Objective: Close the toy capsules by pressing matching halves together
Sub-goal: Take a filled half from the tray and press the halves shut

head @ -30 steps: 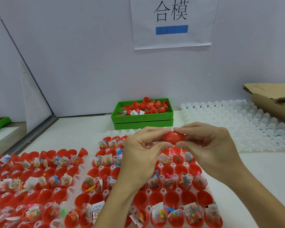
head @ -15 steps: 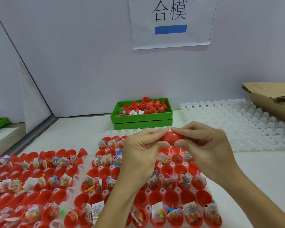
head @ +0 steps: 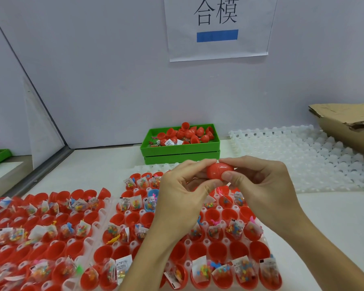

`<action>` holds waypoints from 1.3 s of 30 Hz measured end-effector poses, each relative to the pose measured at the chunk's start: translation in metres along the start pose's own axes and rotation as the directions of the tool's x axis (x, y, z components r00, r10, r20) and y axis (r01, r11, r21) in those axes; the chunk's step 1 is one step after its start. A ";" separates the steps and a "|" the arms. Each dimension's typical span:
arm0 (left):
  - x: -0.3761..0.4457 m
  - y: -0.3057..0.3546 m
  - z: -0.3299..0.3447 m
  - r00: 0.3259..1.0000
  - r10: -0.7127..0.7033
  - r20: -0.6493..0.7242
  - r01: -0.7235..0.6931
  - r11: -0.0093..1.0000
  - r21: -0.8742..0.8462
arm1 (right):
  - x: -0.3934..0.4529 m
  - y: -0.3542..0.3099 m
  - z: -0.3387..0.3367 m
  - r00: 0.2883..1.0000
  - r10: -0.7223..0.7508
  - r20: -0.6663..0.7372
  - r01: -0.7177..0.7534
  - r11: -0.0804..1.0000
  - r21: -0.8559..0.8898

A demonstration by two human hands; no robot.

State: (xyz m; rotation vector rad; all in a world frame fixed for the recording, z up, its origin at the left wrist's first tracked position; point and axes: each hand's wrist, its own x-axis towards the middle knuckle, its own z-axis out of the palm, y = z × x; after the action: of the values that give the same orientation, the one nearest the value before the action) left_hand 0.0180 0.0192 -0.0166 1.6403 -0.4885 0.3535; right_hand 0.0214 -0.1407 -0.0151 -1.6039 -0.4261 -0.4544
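Together, left hand point(head: 183, 198) and right hand point(head: 261, 185) pinch one red capsule point(head: 219, 170) above two trays point(head: 105, 208).

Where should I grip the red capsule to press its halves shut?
Grip the red capsule by its two rounded ends, one hand from each side. It lies sideways with its seam running around the middle, so the left hand and right hand push along its length.

Pale wall point(head: 105, 76) bears a paper sign point(head: 218, 28).
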 end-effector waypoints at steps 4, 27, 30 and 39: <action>0.000 0.001 0.000 1.000 0.004 0.000 -0.004 1.000 0.025 | -0.002 -0.001 0.000 1.000 0.005 0.000 -0.005 1.000 -0.004; -0.002 0.004 -0.005 0.999 -0.033 0.023 0.034 0.999 -0.030 | -0.002 -0.003 -0.001 0.998 0.009 0.061 -0.012 0.998 0.059; -0.001 0.005 -0.005 0.999 -0.049 0.021 0.050 0.997 -0.050 | -0.001 -0.006 -0.003 0.996 0.028 0.081 -0.032 0.998 0.053; 0.000 0.004 -0.005 0.996 -0.087 -0.015 0.086 0.994 -0.070 | 0.000 -0.001 -0.003 0.997 0.008 0.071 -0.010 1.000 0.028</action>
State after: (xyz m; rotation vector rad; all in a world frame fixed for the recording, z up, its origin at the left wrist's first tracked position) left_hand 0.0160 0.0235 -0.0126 1.5840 -0.4109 0.2834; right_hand 0.0209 -0.1436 -0.0144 -1.5974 -0.4764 -0.3842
